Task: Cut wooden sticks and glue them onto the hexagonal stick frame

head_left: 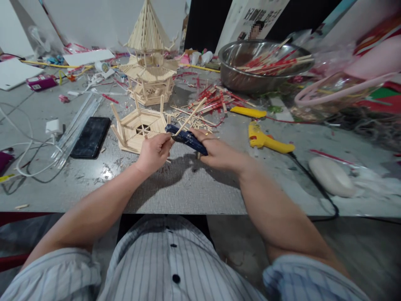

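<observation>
A thin wooden stick (191,116) is pinched in the fingers of my left hand (156,151), slanting up and to the right. My right hand (216,151) is wrapped round a dark blue hand cutter (188,141), whose front end meets the stick close to my left fingers. The cutter's blades are too hidden to make out. Just behind my left hand lies a hexagonal stick frame (130,140) with short uprights at its corners. Farther back stands a tiered pavilion model (147,71) made of the same pale sticks, with a pointed roof.
Loose cut sticks and red wrappers (213,100) are strewn behind my hands. A steel basin (238,79) holds wrapped chopsticks. To the right lie a yellow glue gun (271,142) with a black cord and a yellow utility knife (248,112). A black phone (90,138) and white cables are on the left.
</observation>
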The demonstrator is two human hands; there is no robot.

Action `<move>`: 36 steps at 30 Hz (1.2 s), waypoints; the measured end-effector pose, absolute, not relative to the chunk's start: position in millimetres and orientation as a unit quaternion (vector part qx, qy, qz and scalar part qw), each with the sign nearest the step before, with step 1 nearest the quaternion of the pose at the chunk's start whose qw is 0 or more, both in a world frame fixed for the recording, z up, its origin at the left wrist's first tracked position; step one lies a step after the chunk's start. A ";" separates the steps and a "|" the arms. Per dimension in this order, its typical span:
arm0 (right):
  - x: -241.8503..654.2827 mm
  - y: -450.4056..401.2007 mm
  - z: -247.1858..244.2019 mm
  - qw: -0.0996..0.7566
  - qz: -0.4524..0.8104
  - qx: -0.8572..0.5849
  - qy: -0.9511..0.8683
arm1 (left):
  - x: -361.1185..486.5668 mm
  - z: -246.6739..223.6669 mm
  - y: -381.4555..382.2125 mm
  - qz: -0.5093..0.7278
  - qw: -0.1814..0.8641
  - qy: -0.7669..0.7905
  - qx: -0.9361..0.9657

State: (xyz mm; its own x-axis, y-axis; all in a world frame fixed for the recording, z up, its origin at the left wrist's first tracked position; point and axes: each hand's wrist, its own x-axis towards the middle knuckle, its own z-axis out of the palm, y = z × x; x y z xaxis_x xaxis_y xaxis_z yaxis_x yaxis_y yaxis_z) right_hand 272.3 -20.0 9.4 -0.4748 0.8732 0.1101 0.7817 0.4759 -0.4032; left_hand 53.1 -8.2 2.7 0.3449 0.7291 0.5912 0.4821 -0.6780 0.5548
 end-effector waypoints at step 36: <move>242.8 -35.4 15.1 0.552 0.359 -0.398 -0.639 | 62.7 -17.6 -14.4 0.271 0.002 0.283 0.920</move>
State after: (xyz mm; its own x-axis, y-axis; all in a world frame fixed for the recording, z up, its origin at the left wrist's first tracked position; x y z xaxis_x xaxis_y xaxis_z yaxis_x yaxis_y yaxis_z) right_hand 242.8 -35.4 15.1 -0.0745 0.9046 0.4197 0.1132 0.4258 -0.8977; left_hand 62.7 -14.4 -17.6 0.6928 0.5227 0.4968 0.5203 -0.8393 0.1576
